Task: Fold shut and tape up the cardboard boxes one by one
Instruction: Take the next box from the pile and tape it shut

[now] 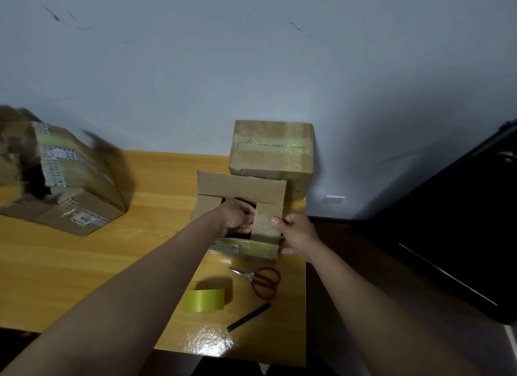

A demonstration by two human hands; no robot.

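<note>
While the left hand (237, 217) curls into the open box (240, 207) steadying a flap, the right hand (296, 233) pinches the right flap (265, 224) inward; tape (204, 300) and scissors (260, 280) wait nearby.

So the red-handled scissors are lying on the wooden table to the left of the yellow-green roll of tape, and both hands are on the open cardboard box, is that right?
Not quite. In the head view the red-handled scissors lie to the right of the yellow-green roll of tape, not the left. The rest holds: both are on the wooden table, and the left hand and right hand are on the open cardboard box.
</note>
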